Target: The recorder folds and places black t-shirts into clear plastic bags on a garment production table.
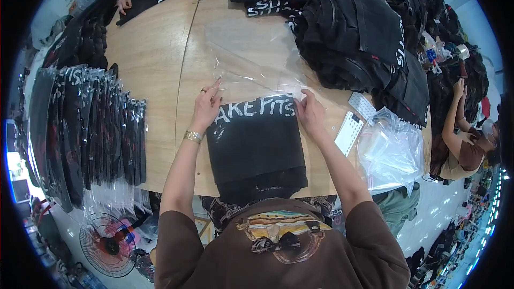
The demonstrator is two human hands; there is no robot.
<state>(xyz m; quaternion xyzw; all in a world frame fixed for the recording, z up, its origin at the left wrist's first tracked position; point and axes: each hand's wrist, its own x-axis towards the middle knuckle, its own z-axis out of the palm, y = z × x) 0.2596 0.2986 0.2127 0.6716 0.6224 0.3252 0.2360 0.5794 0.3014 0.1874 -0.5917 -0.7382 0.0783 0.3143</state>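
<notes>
A folded black garment point(257, 144), probably trousers, lies in front of me with white lettering across its far end. Its near end reaches the table's front edge. Beyond it spreads a clear plastic bag point(251, 56), whose near edge meets the garment's lettered end. My left hand point(206, 108) is at the garment's far left corner, fingers pinched at the bag's edge. At the opposite corner my right hand point(311, 111) has thumb and forefinger closed on the bag's edge beside the garment. How far the bag covers the cloth is hard to tell.
Bagged black garments point(88, 128) stand in a row at left. Dark garment piles point(348, 32) fill the far right. A white perforated strip point(349, 132) and loose plastic bags point(391, 150) lie right. A co-worker's hand point(124, 3) touches black cloth far left; another person point(465, 147) is at right.
</notes>
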